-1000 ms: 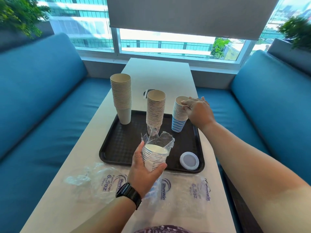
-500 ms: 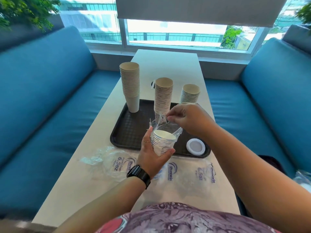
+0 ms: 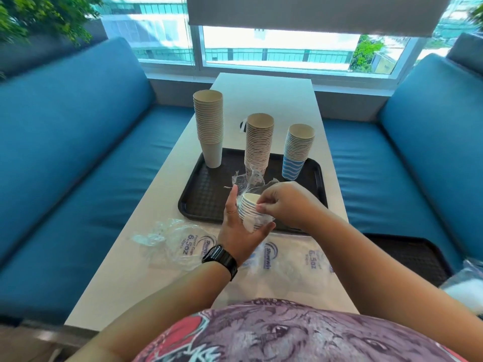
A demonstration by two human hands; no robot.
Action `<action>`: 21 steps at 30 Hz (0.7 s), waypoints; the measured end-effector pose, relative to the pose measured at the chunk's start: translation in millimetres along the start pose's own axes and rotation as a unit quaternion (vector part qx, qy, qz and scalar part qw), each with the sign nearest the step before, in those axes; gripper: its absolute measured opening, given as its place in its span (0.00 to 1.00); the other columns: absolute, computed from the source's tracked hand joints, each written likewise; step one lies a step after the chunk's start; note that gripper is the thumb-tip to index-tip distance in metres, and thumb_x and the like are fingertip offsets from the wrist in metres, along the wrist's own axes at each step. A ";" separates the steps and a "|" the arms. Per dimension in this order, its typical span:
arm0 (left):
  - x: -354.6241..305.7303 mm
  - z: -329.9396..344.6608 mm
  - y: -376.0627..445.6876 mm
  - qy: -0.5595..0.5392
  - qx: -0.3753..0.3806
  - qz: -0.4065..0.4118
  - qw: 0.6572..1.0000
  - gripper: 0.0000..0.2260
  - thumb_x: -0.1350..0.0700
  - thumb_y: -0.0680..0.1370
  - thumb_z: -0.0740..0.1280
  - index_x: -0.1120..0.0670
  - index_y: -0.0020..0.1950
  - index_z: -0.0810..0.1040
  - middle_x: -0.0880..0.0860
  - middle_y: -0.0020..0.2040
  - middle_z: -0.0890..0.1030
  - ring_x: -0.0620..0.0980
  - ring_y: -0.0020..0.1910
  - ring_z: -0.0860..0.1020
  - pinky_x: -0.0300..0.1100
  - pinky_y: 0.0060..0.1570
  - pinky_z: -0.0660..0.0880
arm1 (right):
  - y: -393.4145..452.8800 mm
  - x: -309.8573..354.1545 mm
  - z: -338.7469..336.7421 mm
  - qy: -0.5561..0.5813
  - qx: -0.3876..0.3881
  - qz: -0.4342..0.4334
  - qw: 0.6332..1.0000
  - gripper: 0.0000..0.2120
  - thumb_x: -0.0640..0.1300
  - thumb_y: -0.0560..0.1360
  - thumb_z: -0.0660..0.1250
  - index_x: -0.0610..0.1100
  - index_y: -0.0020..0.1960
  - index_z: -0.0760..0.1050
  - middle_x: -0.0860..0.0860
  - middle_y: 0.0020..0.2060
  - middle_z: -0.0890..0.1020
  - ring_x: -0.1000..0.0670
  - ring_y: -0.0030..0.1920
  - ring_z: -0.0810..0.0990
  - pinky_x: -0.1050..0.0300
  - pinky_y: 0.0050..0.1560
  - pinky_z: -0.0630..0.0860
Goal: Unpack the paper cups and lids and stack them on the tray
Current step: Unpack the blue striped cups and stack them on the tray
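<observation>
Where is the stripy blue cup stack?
The blue striped stack stands at the tray's far right corner, right of the middle brown stack.

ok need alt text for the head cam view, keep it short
A person's left hand holds a short stack of blue-striped paper cups half out of its clear plastic wrap, while the right hand pinches the wrap. Beyond, a black tray on a white table carries three upright cup stacks, between blue benches.
</observation>
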State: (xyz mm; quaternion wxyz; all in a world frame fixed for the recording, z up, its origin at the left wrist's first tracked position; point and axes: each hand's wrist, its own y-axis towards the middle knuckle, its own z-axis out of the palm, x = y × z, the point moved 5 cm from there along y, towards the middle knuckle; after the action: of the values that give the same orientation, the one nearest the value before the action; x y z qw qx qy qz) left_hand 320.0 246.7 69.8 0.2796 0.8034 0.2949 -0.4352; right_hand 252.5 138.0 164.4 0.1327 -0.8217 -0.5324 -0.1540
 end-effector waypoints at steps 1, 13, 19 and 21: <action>0.2 -0.1 -0.1 0.000 0.002 -0.005 1.000 0.48 0.47 0.68 0.79 0.52 0.79 0.52 0.55 0.78 0.59 0.42 0.70 0.61 0.31 0.64 0.59 | -0.8 -0.1 0.6 0.002 -0.002 0.000 1.000 0.08 0.50 0.75 0.69 0.50 0.50 0.84 0.54 0.45 0.85 0.53 0.47 0.80 0.53 0.53 0.77; 4.6 1.4 3.3 -0.008 0.019 -0.030 0.999 0.41 0.51 0.69 0.79 0.56 0.75 0.62 0.47 0.62 0.65 0.40 0.54 0.69 0.14 0.46 0.60 | -3.5 -0.6 -1.4 -0.004 -0.008 -0.008 1.000 0.08 0.48 0.75 0.67 0.51 0.50 0.84 0.56 0.43 0.84 0.54 0.44 0.79 0.53 0.51 0.77; -0.9 0.3 1.5 -0.014 0.000 -0.008 1.000 0.37 0.52 0.69 0.79 0.55 0.73 0.65 0.49 0.62 0.68 0.35 0.51 0.71 0.16 0.50 0.61 | -1.5 -6.4 -15.3 0.037 -0.080 -0.006 0.996 0.07 0.46 0.75 0.67 0.48 0.48 0.83 0.54 0.42 0.82 0.53 0.43 0.79 0.51 0.49 0.77; -0.9 0.5 1.1 -0.017 -0.005 -0.001 1.000 0.36 0.52 0.69 0.79 0.54 0.72 0.66 0.48 0.61 0.68 0.32 0.52 0.72 0.17 0.51 0.62 | 0.4 -11.1 -22.0 0.055 -0.115 0.003 0.992 0.07 0.47 0.75 0.67 0.48 0.49 0.83 0.54 0.43 0.82 0.53 0.44 0.78 0.53 0.48 0.76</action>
State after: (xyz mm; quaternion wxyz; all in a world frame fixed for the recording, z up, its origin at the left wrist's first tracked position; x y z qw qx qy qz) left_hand 320.1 245.4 70.5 0.2881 0.7940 0.2934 -0.4477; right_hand 246.2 120.2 180.2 0.0664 -0.8234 -0.5006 -0.2587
